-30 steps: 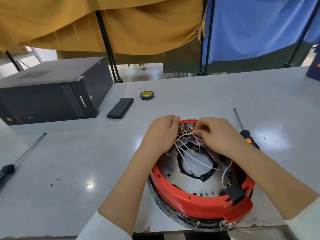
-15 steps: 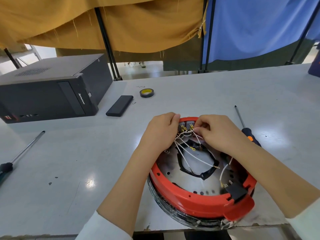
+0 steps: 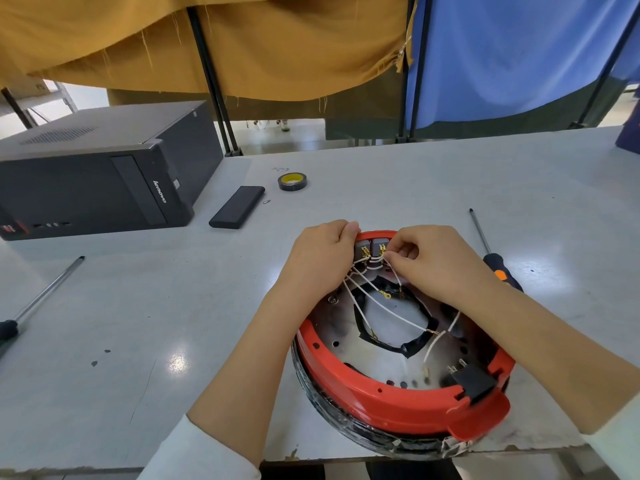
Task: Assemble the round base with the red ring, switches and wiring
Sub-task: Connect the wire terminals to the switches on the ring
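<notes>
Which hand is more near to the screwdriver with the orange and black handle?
Right. The right hand works just left of the screwdriver; the left hand is farther left, across the two grey switches.

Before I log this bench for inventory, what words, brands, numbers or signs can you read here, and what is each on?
"lenovo": on the front panel of the black desktop computer case, running sideways.
Red mark at the case's lower left corner: too blurred to read.
Faint scribble on the table behind the roll of tape: unreadable.
Dark print on the cardboard box at far left: too blurred to read.
Nothing legible on the red ring, switches or screwdrivers.
</notes>
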A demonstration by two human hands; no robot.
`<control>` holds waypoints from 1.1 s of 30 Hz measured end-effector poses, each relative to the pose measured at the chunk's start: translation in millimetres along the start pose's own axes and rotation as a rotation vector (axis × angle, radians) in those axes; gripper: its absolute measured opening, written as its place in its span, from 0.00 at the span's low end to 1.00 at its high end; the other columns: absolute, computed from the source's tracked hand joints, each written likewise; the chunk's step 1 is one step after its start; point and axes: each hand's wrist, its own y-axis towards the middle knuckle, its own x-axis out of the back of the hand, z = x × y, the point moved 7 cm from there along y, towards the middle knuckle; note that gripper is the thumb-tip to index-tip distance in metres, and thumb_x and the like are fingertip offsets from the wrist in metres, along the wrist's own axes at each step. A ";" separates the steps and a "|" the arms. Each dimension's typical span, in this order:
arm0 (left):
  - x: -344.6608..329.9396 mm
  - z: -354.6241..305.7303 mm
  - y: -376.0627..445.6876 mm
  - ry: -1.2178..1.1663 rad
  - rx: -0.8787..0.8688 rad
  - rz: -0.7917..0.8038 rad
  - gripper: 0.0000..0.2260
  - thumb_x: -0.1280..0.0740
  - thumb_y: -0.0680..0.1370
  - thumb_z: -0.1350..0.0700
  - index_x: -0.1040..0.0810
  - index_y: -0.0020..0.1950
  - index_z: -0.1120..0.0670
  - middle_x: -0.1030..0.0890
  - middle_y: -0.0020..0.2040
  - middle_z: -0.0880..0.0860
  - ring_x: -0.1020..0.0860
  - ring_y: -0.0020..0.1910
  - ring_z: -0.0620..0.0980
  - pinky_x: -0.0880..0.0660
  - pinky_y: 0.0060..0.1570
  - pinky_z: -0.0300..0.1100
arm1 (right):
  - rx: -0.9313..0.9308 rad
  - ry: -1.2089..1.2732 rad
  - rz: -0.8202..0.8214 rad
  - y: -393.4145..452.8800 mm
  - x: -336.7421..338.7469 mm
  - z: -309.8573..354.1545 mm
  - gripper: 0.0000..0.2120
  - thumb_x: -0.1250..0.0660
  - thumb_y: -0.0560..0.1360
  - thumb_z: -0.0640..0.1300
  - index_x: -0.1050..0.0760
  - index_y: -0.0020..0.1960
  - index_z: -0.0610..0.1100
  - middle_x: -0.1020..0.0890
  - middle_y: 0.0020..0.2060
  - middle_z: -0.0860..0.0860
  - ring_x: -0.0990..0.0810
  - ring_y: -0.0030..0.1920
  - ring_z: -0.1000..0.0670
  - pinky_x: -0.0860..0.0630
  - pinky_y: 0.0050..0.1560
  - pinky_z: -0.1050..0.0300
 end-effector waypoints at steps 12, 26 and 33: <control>-0.1 0.0 0.1 0.011 0.013 0.014 0.20 0.49 0.83 0.50 0.21 0.54 0.59 0.19 0.47 0.57 0.24 0.49 0.54 0.31 0.46 0.45 | 0.014 -0.053 -0.055 0.3 3.9 3.2 0.05 0.33 0.74 0.43 0.19 0.44 0.47 0.23 0.36 0.55 0.24 0.42 0.53 0.28 0.44 0.57; -1.9 -1.7 -1.7 -0.015 0.036 0.053 0.18 0.49 0.84 0.51 0.22 0.56 0.58 0.19 0.51 0.56 0.24 0.51 0.54 0.31 0.50 0.45 | 0.051 -0.118 -0.091 2.6 1.8 3.2 0.03 0.35 0.75 0.44 0.23 0.47 0.49 0.24 0.41 0.56 0.27 0.43 0.54 0.33 0.43 0.59; -2.2 -0.1 -1.4 -0.028 0.042 0.056 0.15 0.47 0.84 0.54 0.22 0.60 0.54 0.20 0.56 0.54 0.25 0.55 0.53 0.32 0.52 0.42 | 0.170 -0.273 0.009 11.4 -1.0 22.0 0.09 0.38 0.75 0.50 0.21 0.49 0.50 0.25 0.42 0.53 0.30 0.49 0.49 0.28 0.54 0.49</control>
